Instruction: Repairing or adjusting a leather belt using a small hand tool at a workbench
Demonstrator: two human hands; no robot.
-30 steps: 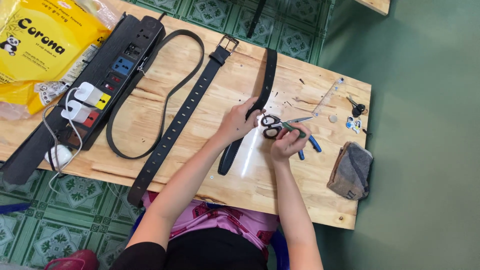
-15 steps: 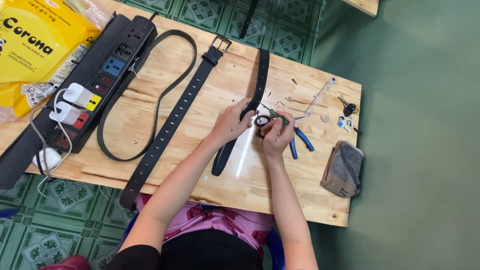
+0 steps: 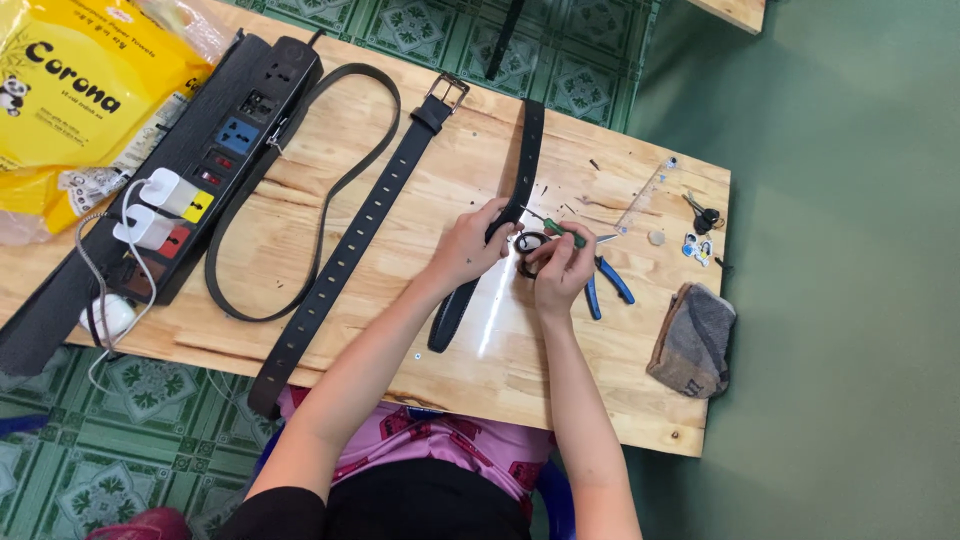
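A narrow black belt (image 3: 527,150) lies across the middle of the wooden table (image 3: 520,385). My left hand (image 3: 468,245) pinches this belt at its bend. Beside it, my right hand (image 3: 562,268) grips a small green-handled screwdriver (image 3: 562,231). The screwdriver's tip rests at a dark round buckle piece (image 3: 527,243) between the two hands. Blue-handled pliers (image 3: 606,284) lie just right of my right hand.
A long wide black belt (image 3: 350,250) with a metal buckle (image 3: 446,91) loops across the left half. A black power strip (image 3: 215,150) with white plugs and a yellow package (image 3: 70,95) sit far left. A grey cloth (image 3: 693,340), keys (image 3: 700,214) and a clear ruler (image 3: 643,192) lie right.
My right hand has moved up and left from beside the pliers to meet my left hand at the belt. The view has shifted slightly.
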